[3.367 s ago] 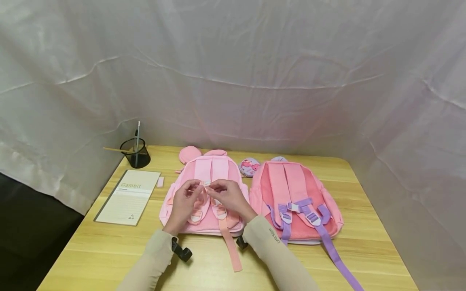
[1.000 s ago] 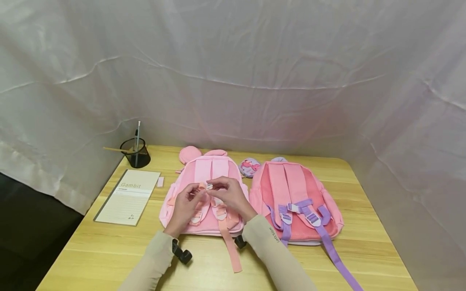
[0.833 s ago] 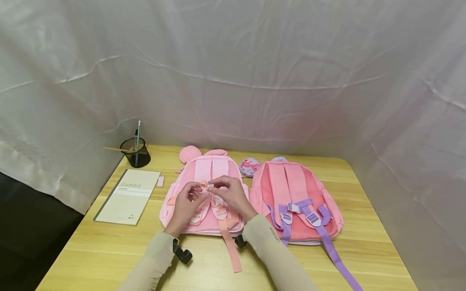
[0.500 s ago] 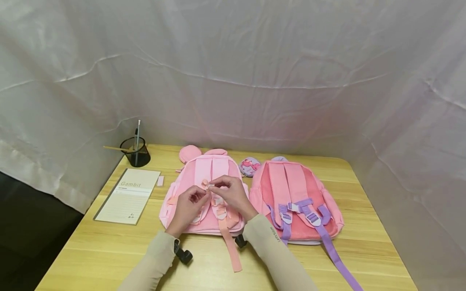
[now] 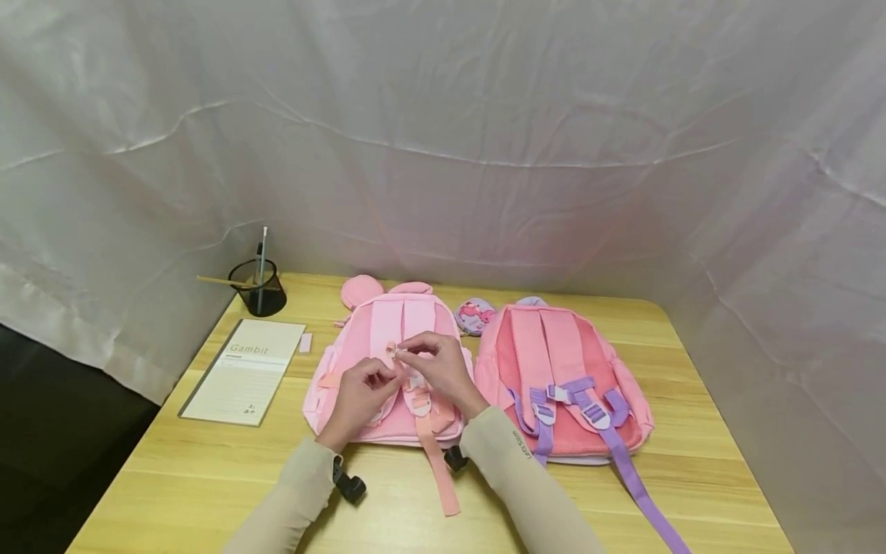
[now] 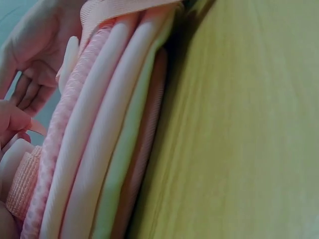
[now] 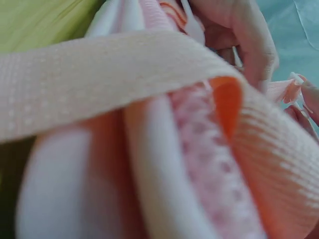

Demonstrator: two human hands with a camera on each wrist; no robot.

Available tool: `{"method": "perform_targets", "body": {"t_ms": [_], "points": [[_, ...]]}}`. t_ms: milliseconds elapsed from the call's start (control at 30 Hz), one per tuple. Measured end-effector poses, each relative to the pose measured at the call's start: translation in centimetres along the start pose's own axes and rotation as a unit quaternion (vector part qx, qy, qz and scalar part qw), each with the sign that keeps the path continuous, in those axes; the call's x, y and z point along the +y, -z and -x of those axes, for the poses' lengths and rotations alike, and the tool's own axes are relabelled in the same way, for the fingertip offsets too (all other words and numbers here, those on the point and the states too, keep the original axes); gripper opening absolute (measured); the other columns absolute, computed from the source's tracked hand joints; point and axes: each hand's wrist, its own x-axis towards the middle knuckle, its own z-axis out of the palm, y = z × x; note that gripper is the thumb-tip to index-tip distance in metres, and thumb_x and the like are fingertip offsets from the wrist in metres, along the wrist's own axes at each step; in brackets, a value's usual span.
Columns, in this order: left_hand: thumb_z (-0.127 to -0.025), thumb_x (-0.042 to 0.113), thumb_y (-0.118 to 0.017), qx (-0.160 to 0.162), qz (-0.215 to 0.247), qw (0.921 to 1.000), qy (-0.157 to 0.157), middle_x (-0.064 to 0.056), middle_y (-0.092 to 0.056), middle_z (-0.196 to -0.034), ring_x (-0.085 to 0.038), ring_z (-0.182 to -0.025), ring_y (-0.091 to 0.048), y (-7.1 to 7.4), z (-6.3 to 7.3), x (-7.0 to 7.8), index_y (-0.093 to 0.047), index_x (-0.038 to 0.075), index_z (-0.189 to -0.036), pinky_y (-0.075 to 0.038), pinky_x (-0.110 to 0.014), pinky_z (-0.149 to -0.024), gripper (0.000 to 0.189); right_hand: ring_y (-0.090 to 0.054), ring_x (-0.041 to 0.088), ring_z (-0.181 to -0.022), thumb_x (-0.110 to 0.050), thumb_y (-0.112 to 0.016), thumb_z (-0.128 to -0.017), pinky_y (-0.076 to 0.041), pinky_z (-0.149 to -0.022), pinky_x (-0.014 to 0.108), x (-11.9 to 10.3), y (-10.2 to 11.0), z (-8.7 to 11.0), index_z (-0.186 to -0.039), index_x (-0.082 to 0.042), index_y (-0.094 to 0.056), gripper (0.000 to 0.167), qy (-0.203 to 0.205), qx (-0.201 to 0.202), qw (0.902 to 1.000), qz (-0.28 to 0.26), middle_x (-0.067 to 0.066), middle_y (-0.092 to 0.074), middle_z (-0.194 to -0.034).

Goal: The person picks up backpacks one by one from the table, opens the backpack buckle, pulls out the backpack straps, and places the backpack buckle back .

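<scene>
The right hand (image 5: 443, 372) is pinching a small white plastic buckle (image 5: 392, 353) threaded with peach webbing (image 7: 279, 90), above a light-pink fabric backpack (image 5: 388, 319) lying on the pale wooden table (image 5: 388, 500). The left hand (image 5: 363, 392) is gripping the webbing just below, thumb and forefinger together. A coral fabric backpack (image 5: 571, 338) is lying alongside.

Shows matt cloth on the pale pink backpack (image 5: 360, 346), rough pitted mesh on its back panel (image 6: 67, 109). Shows coarse ribbed webbing on the orange strap (image 7: 99, 79), smooth white plastic on the adjuster (image 5: 420, 401). Presents wood grain with slight gloss on the bench (image 5: 692, 477), satin sheen on the grey curtain (image 5: 443, 138), smooth matt paper on the notebook (image 5: 238, 377), black mesh on the pen cup (image 5: 273, 298), metal or plastic unclear.
</scene>
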Motion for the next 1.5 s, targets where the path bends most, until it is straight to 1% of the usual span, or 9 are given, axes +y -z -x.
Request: {"method": "perform_targets", "body": {"t_ms": [100,167,367,667,867,1033,1167,1400,1500], "points": [[-0.084,0.005,-0.085,-0.011,-0.003,0.9999,-0.012,-0.008,-0.060,-0.075,-0.022,-0.071,-0.053,0.1,0.1,-0.2,-0.071,0.009,-0.080,-0.043,-0.022,-0.065,0.015,-0.070,0.011,-0.093,-0.021,-0.083,-0.089,-0.057,-0.092,0.037,-0.2,0.2,-0.1,-0.098,-0.016,-0.082,0.010,0.006,0.004,1.0000,0.007,-0.002,-0.079,-0.096],[-0.084,0.008,-0.086,-0.015,-0.005,0.9997,-0.017,-0.002,-0.061,-0.075,-0.017,-0.071,-0.054,0.1,0.1,-1.1,-0.072,0.015,-0.079,-0.044,-0.022,-0.065,0.016,-0.070,0.010,-0.094,-0.022,-0.083,-0.090,-0.056,-0.092,0.035,-0.3,0.3,-0.1,-0.099,-0.017,-0.082,0.011,0.013,0.005,0.9999,0.006,-0.003,-0.079,-0.096],[-0.083,0.010,-0.087,-0.028,-0.032,0.9985,-0.033,0.003,-0.059,-0.074,-0.010,-0.073,-0.054,0.0,-0.1,-1.8,-0.072,0.021,-0.076,-0.046,-0.022,-0.065,0.020,-0.070,0.013,-0.094,-0.019,-0.082,-0.090,-0.057,-0.094,0.043,-0.8,0.8,-0.5,-0.099,-0.012,-0.082,0.011,0.028,0.018,0.9994,-0.011,0.005,-0.079,-0.097],[-0.082,0.010,-0.088,-0.031,-0.041,0.9986,-0.010,0.002,-0.059,-0.074,-0.011,-0.072,-0.053,0.1,-0.1,-1.5,-0.072,0.021,-0.075,-0.044,-0.023,-0.065,0.021,-0.069,0.018,-0.092,-0.009,-0.080,-0.090,-0.055,-0.095,0.040,-1.8,1.2,-0.8,-0.100,-0.003,-0.080,0.012,0.029,0.022,0.9991,0.021,0.014,-0.079,-0.098],[-0.084,0.012,-0.087,-0.043,-0.047,0.9980,0.002,0.004,-0.059,-0.075,-0.011,-0.073,-0.054,0.1,-0.1,-1.4,-0.073,0.022,-0.077,-0.046,-0.023,-0.066,0.018,-0.069,0.018,-0.091,-0.005,-0.078,-0.091,-0.056,-0.095,0.049,-4.6,1.9,0.1,-0.101,0.002,-0.079,0.012,0.032,0.009,0.9994,0.007,0.017,-0.078,-0.098],[-0.086,0.015,-0.086,-0.052,-0.054,0.9971,0.011,0.005,-0.060,-0.077,-0.011,-0.073,-0.054,0.1,-0.2,-1.4,-0.074,0.023,-0.081,-0.046,-0.023,-0.066,0.015,-0.070,0.015,-0.091,-0.005,-0.079,-0.090,-0.056,-0.094,0.041,-5.4,2.2,0.5,-0.101,0.001,-0.079,0.013,0.040,0.010,0.9991,0.009,0.015,-0.078,-0.099],[-0.086,0.014,-0.086,-0.053,-0.048,0.9974,0.006,0.005,-0.060,-0.077,-0.011,-0.073,-0.054,0.0,-0.2,-1.4,-0.075,0.022,-0.083,-0.045,-0.023,-0.065,0.014,-0.071,0.015,-0.092,-0.004,-0.078,-0.091,-0.057,-0.094,0.037,-5.3,2.4,0.3,-0.102,0.003,-0.078,0.014,0.044,0.004,0.9990,0.006,0.016,-0.078,-0.101],[-0.086,0.019,-0.086,-0.055,-0.030,0.9980,0.006,0.005,-0.063,-0.080,-0.012,-0.074,-0.055,0.0,-0.1,-1.5,-0.077,0.021,-0.089,-0.046,-0.023,-0.067,0.010,-0.072,0.027,-0.096,-0.003,-0.077,-0.091,-0.057,-0.095,0.047,-2.2,2.1,-0.5,-0.105,0.004,-0.077,0.016,0.050,0.017,0.9986,0.011,0.020,-0.076,-0.106],[-0.086,0.022,-0.086,-0.053,-0.032,0.9980,0.013,0.006,-0.064,-0.079,-0.011,-0.073,-0.055,0.0,-0.1,-1.5,-0.077,0.024,-0.091,-0.046,-0.023,-0.067,0.011,-0.072,0.025,-0.097,-0.008,-0.078,-0.091,-0.057,-0.095,0.046,-1.9,2.2,-0.5,-0.106,-0.001,-0.079,0.017,0.046,0.013,0.9988,0.011,0.016,-0.077,-0.107]]}}
